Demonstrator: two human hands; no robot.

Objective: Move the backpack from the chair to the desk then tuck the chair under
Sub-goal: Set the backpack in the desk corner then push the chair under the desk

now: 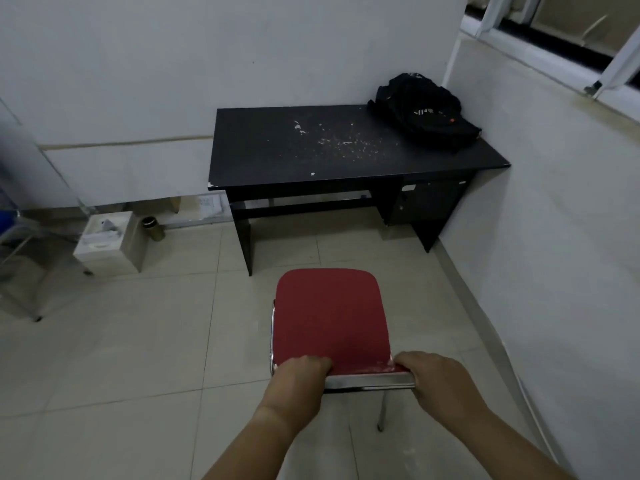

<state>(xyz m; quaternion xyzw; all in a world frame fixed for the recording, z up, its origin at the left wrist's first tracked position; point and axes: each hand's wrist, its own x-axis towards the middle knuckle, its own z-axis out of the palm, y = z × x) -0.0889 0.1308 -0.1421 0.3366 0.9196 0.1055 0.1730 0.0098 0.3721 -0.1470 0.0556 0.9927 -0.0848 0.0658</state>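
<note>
Head view. Red padded chair with chrome tube frame (330,320) standing on the pale tiled floor (138,341), well short of the black rectangular laminate desk (277,157), not under it. Seat's front edge pointing toward the desk; long axis running from the camera to the desk's knee gap.

Both hands clenched on the chair's near edge: left hand (298,375) wrapped over the near left corner, right hand (440,379) gripping the near right corner, chrome bar showing between them. Fingertips hidden under the red padding and the bar. Only one chair leg visible, chrome, below the right hand; the others concealed by the seat and forearms. Forearms cut off at the bottom edge.

Slumped black fabric backpack (426,110) resting on the surface at the desk's far right corner, against both white walls. Long axis lying diagonally, from the back wall toward the desk's right edge. Pale lettering and a small orange dot on it, too blurred to read. Straps impossible to make out.

White scuffs and flecks scattered across the middle of the surface. Drawer unit under the desk's right side dark and hard to discern.

Left of the desk, a white open cardboard box (110,242) on the floor, with a small brass-coloured cylinder (153,229) between box and desk. Box contents unclear.
</note>
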